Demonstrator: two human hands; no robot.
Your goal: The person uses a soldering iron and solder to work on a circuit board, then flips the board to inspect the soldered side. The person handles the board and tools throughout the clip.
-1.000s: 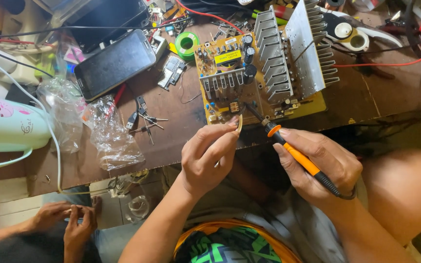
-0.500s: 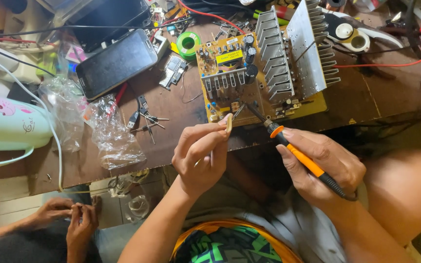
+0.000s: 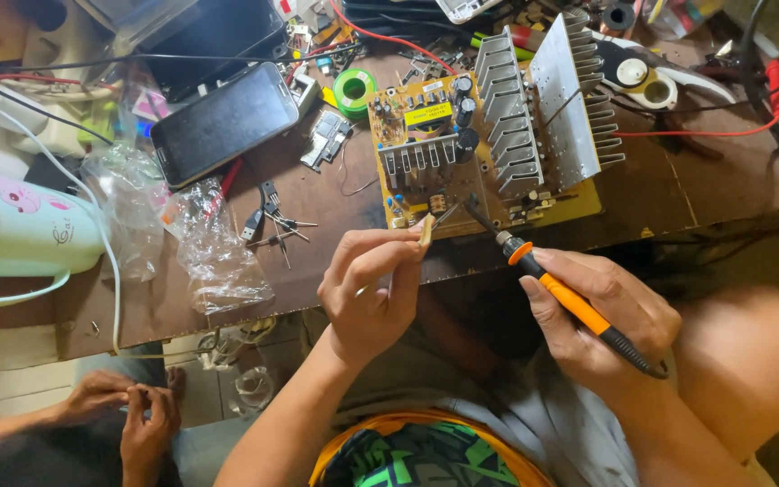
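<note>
From the head view I see my right hand (image 3: 601,316) wrapped shut around an orange-handled soldering iron (image 3: 570,302), its dark tip resting on the near edge of the yellow circuit board (image 3: 426,144). My left hand (image 3: 367,289) pinches a thin pale strip (image 3: 426,230), probably solder or a small part, between thumb and forefinger, holding its end right beside the iron's tip at the board's edge. The board lies on the wooden bench (image 3: 678,194), with two finned aluminium heat sinks (image 3: 543,117) standing on its right half.

I judge the joint to be in the making: iron and strip meet at the board, and I cannot tell whether any solder has flowed. The board looks otherwise fully populated.

Against the frames from a second and half a second ago, the left hand has climbed from below the bench edge up to the board, and the iron's tip has gone forward onto it.

Nearby lie a green solder reel (image 3: 354,90), a dark phone (image 3: 225,122) and crumpled plastic bags (image 3: 214,248). Another person's hands (image 3: 132,410) work at lower left.
</note>
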